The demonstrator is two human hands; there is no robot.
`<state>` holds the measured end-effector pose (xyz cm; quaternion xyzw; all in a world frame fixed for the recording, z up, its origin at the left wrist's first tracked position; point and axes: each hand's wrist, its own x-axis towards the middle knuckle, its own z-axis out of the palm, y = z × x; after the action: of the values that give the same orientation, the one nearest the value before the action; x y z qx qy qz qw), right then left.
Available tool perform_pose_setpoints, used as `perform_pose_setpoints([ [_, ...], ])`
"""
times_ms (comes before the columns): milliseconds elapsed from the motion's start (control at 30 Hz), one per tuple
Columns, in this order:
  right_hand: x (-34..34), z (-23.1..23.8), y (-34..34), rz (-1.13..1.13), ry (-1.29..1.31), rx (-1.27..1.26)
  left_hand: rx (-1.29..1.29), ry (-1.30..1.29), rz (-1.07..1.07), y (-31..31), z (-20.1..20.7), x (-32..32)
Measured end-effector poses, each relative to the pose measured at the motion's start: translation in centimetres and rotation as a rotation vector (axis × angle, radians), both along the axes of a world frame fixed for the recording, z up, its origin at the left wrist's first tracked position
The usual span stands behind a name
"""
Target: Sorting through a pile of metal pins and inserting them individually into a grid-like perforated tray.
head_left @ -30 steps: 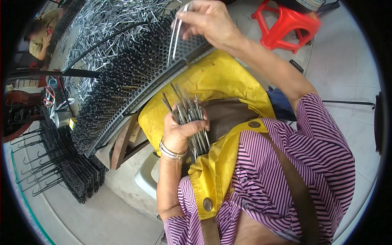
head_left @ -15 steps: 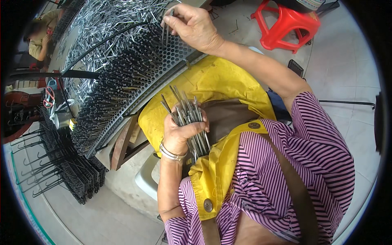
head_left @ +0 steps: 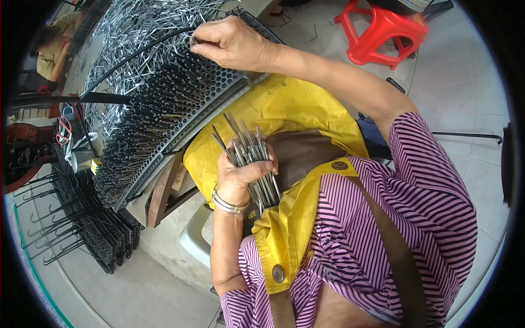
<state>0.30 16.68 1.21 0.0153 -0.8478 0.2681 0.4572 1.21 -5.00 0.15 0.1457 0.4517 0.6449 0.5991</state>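
A bundle of thin grey metal rods (head_left: 261, 183) is gripped in my left hand (head_left: 240, 172), in front of my apron. Their upper ends fan out above the thumb. Over the far end of the perforated metal rack (head_left: 232, 80), my right hand (head_left: 235, 45) is closed in a pinch. A small dark end shows between its thumb and forefinger, seemingly of a metal rod; the remainder is hidden. Many dark-tipped rods (head_left: 158, 104) stand upright in the rack's holes, close below and left of the right hand. Bare holes show along the rack's near edge.
Behind the rack lies a large heap of loose silvery rods (head_left: 136, 38). Black hooked wire racks (head_left: 98, 224) stand at lower left, near red-handled scissors (head_left: 64, 131). A red stool (head_left: 383, 35) is at upper right. Another person (head_left: 54, 46) sits at far left.
My right hand has moved left along the rack; the rods that hung from its fingertips no longer show below them. My left hand keeps its bundle in nearly the same place.
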Motion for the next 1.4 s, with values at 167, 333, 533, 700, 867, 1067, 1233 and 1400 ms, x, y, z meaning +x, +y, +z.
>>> perform_pose_setpoints([
  [167,0.1,0.1,0.0,0.013,-0.045,-0.023,-0.006,-0.007,0.006,-0.2,0.0,0.0],
  [333,0.3,0.2,0.8,0.013,-0.081,0.016,-0.004,-0.003,0.004,-0.1,-0.1,-0.1],
  [533,0.5,0.2,0.5,-0.015,-0.121,-0.016,-0.011,-0.019,0.007,-0.1,-0.1,-0.1],
  [700,0.3,-0.2,0.2,-0.029,-0.123,-0.108,-0.009,-0.011,0.014,-0.1,-0.2,-0.1],
  [867,0.4,-0.3,0.1,-0.065,-0.071,-0.108,-0.012,-0.005,0.017,-0.1,-0.1,0.0],
  [1067,3.8,0.7,-1.9,-0.011,-0.124,-0.419,0.017,-0.039,0.028,-0.4,-0.3,-0.1],
  [1233,8.9,-0.5,-6.3,0.414,-0.585,-0.771,0.063,-0.111,0.031,-0.9,-0.7,0.1],
  [1400,10.2,-1.1,-8.0,0.474,-0.619,-0.965,-0.032,-0.009,-0.04,-1.3,-0.7,0.4],
])
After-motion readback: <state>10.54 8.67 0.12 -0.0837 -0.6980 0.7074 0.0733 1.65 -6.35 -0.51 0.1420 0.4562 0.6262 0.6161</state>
